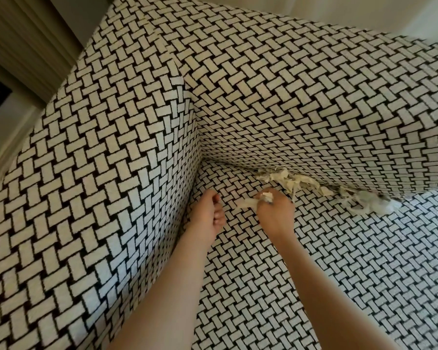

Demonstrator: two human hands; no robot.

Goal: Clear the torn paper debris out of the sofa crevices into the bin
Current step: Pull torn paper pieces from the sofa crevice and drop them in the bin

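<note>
No text, label, brand, number or sign can be read. The sofa (288, 97) bears only a black-and-white basket-weave pattern. The paper scraps (283, 179) in its back crevice show no legible print.

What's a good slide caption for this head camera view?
Right hand grips torn paper scraps above the sofa seat; more debris lines the back crevice, left hand curled nearby.
</note>
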